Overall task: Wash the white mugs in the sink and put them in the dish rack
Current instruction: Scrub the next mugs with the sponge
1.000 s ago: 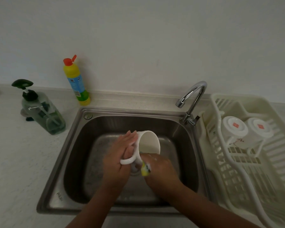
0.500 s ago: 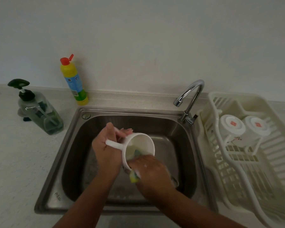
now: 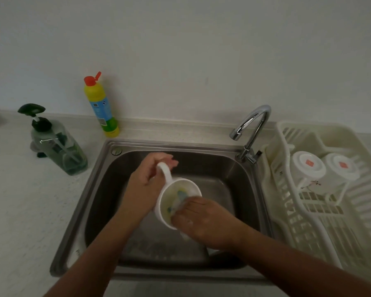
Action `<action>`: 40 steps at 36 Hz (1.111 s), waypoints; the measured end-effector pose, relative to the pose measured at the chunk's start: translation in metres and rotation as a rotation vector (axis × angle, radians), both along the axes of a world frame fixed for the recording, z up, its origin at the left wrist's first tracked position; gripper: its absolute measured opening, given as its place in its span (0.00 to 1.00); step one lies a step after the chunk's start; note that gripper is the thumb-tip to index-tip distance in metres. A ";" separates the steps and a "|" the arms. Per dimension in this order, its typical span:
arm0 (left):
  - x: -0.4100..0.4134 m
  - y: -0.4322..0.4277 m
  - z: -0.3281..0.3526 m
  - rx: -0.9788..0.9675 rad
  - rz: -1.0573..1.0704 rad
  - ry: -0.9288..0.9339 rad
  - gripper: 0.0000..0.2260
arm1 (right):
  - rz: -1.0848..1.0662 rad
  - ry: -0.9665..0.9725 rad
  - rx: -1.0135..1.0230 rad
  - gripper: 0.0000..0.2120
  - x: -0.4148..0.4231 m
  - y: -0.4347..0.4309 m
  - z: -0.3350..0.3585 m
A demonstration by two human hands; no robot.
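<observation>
The white mug (image 3: 169, 203) is held tilted over the steel sink (image 3: 240, 189), its mouth turned up toward the camera and its looped handle pointing up and back. A pale, soapy film coats the inside. The left grip (image 3: 145, 181) curls round the handle. The right grip (image 3: 208, 224), wet with suds, pinches a blue-green sponge (image 3: 181, 195) inside the mouth. Two other white mugs (image 3: 307, 167) lie bottoms-out in the dish rack (image 3: 308, 232).
</observation>
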State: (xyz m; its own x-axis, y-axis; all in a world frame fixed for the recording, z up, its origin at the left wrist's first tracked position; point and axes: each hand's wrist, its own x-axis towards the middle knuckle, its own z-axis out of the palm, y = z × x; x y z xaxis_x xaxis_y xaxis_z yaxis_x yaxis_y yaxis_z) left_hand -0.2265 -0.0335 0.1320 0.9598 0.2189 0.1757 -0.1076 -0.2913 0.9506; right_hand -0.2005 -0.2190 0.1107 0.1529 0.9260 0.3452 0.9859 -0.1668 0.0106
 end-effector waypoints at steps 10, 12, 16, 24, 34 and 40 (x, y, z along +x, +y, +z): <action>-0.038 -0.011 -0.049 0.452 -0.106 -0.258 0.38 | -0.147 0.107 0.037 0.12 0.004 -0.004 0.017; -0.032 -0.012 -0.049 0.449 -0.087 -0.280 0.44 | -0.131 0.095 0.036 0.11 0.000 -0.001 0.018; -0.020 -0.003 -0.040 0.520 -0.137 -0.319 0.44 | -0.142 0.136 0.011 0.21 -0.004 -0.002 0.017; -0.012 0.016 -0.022 0.662 -0.311 -0.325 0.44 | -0.100 0.236 -0.100 0.23 -0.015 -0.008 0.028; -0.011 0.023 -0.026 0.724 -0.436 -0.240 0.43 | -0.194 0.485 -0.644 0.19 0.006 -0.006 0.058; -0.008 0.016 -0.019 0.722 -0.469 -0.309 0.41 | -0.305 0.528 -0.601 0.29 0.001 0.000 0.044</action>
